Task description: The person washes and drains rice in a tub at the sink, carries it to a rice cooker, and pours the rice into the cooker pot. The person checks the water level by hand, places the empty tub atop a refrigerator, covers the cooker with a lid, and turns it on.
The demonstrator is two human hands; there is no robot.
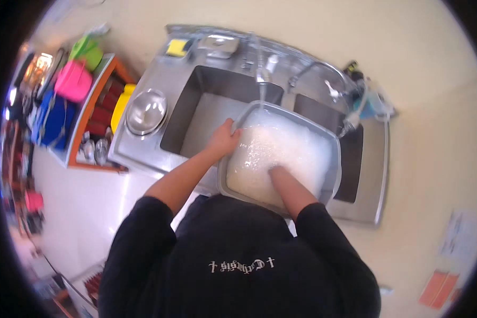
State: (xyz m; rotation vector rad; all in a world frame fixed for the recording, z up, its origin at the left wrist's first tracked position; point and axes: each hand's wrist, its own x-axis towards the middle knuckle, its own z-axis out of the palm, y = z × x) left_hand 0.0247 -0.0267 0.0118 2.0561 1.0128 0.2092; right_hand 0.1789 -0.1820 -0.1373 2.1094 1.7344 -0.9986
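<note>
A large grey tub (336, 159) rests across the sink, filled with cloudy whitish water. Water runs from the faucet (262, 74) into its far left corner. My left hand (226, 139) grips the tub's left rim, its fingers closed round the edge. Inside the tub, my right hand (274, 169) is sunk in the cloudy water near the middle; its fingers are hidden, and what they touch cannot be seen.
Left of the sink basin (201, 114), metal bowls (146, 112) sit on the steel counter (138, 151). A yellow sponge (178, 47) and a metal container (218, 46) lie behind. A second, curved faucet (323, 66) stands at the right back. Shelving (98, 103) is at far left.
</note>
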